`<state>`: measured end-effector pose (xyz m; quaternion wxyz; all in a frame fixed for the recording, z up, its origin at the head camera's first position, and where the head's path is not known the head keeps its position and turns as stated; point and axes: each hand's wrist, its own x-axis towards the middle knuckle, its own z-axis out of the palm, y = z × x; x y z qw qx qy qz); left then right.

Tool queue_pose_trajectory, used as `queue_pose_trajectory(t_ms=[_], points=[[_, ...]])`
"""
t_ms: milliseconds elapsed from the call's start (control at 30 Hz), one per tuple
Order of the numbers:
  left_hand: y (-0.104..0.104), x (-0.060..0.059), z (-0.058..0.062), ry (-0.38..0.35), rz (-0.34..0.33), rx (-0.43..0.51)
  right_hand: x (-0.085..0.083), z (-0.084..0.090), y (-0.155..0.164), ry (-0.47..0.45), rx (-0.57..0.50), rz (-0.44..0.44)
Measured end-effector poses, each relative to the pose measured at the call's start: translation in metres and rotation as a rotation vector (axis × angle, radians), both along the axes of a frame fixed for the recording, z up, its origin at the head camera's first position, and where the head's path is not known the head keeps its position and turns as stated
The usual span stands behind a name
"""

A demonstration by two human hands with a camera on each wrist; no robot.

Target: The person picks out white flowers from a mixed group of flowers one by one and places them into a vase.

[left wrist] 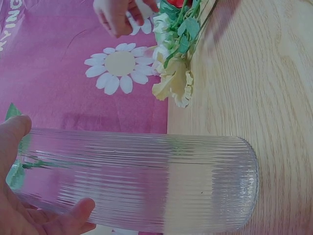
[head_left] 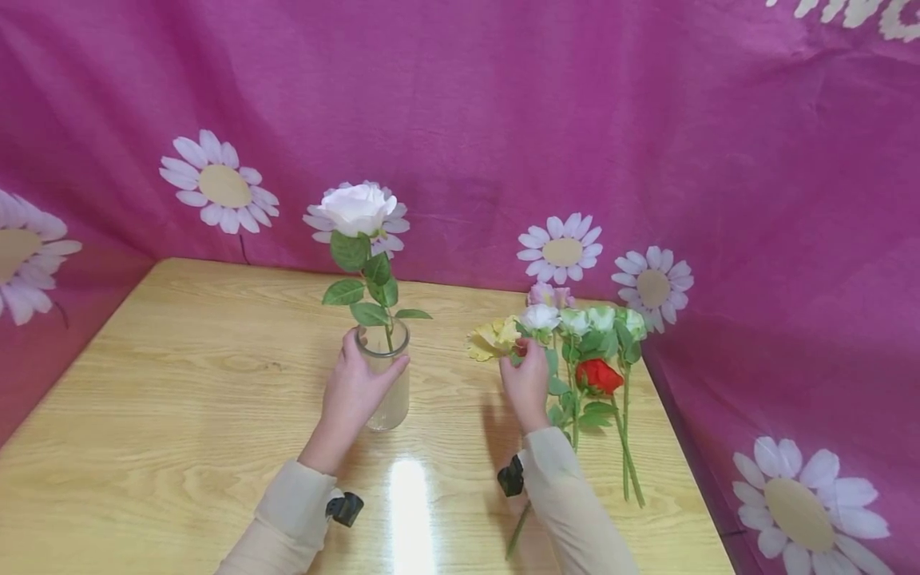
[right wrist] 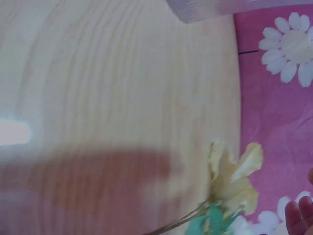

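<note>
A ribbed clear glass vase (head_left: 391,399) stands upright on the table. My left hand (head_left: 354,387) holds it near the rim, thumb and fingers spread round the glass. A white rose (head_left: 357,209) with green leaves rises from the vase, its stem inside. My right hand (head_left: 527,379) hovers over the flowers on the right, fingers loosely bent and holding nothing. Nearest to it is a yellow flower (head_left: 493,339), also seen as the yellow bloom (right wrist: 234,183) in the right wrist view. A white flower (head_left: 539,318) and a red flower (head_left: 600,377) lie close by.
Pale green flowers (head_left: 602,318) and a pink-purple flower (head_left: 548,294) lie at the table's back right, stems toward the front. A magenta cloth (head_left: 460,120) printed with daisies hangs behind and beside the wooden table (head_left: 180,415). Light glares off the front middle.
</note>
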<state>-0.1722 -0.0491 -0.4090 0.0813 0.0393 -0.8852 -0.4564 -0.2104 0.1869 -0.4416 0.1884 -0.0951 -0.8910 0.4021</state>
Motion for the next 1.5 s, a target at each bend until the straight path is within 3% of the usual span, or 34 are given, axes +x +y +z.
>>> queue_pose_trajectory(t_ms=[300, 833, 1267, 1500], points=[[-0.003, 0.002, 0.000, -0.008, -0.002, 0.013, 0.002, -0.024, 0.014, -0.050, 0.018, -0.036], [-0.001, 0.001, -0.001, -0.002, 0.001, 0.007, 0.007, -0.045, 0.046, -0.070, 0.103, -0.072], [0.000, 0.001, 0.000, -0.015, -0.006, -0.003, 0.014, -0.057, 0.067, -0.220, 0.074, -0.053], [0.000, 0.001, -0.003, -0.012, -0.001, -0.001, 0.016, -0.061, 0.070, -0.274, 0.143, -0.030]])
